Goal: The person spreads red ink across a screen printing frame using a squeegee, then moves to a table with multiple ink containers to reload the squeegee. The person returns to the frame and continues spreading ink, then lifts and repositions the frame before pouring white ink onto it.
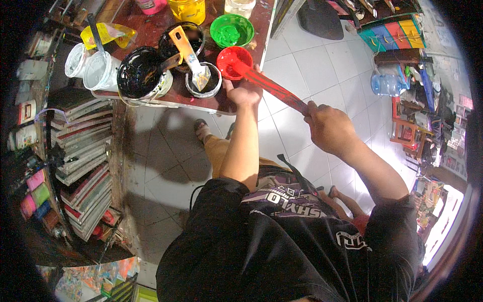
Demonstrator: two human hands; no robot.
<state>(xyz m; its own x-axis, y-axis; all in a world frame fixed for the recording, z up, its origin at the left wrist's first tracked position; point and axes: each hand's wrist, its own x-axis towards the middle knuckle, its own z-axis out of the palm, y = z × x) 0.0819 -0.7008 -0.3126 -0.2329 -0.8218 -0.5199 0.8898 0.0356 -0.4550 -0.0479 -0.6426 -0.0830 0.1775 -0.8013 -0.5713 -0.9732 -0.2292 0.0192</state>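
The right hand [329,126] is closing in a fist around the lower end of a long flat stirring stick [274,89] smeared with red paint, while the left hand [245,90] is gripping the side of a small red paint tub [233,62] near the edge of the brown worktable [151,30], fingers wrapping its near wall. The stick is slanting up and to the left from the right hand, passing over the left hand and dipping into the tub. Just to the left of the tub a small white pot [204,80] is sitting with a yellow-handled scraper [188,55] leaning in it, its blade down in the dark contents. Beyond that, a big bucket of black paint [141,73] is standing at the table's corner, with a second dark tub [181,38] behind it. A green tub [231,30] is resting just behind the red one, and a yellow container [187,9] farther back. Two white buckets [95,68] are hanging off the table's left end. Stacked frames [83,151] are leaning below on the left, above the white tiled floor [312,65]. A blue water jug [386,84] is lying well apart on the right.
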